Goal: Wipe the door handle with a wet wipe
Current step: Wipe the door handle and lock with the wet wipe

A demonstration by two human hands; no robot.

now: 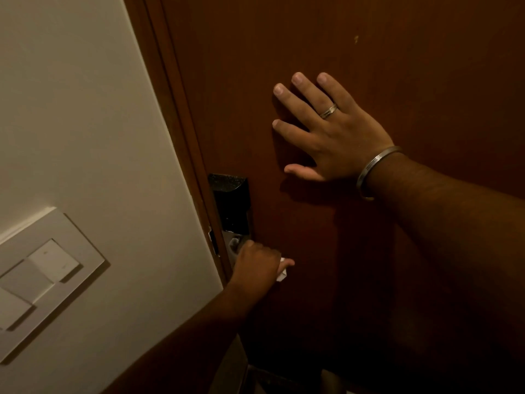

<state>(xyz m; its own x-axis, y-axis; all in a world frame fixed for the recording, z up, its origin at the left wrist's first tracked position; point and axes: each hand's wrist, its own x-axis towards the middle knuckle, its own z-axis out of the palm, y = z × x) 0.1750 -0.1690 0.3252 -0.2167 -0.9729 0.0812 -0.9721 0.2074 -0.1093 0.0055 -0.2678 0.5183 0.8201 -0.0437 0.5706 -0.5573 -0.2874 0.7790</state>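
Observation:
A dark brown wooden door (369, 52) fills the right side of the head view. On its left edge sits a black lock plate (231, 203), and below it a bit of the metal door handle (233, 243) shows. My left hand (257, 264) is closed around the handle, with a white wet wipe (282, 273) poking out under the fingers. Most of the handle is hidden by that hand. My right hand (329, 129) lies flat on the door above and to the right, fingers spread, with a ring and a metal bangle.
A cream wall (85, 123) stands left of the brown door frame (181, 115). A white switch panel (48, 274) is mounted low on that wall. The light is dim.

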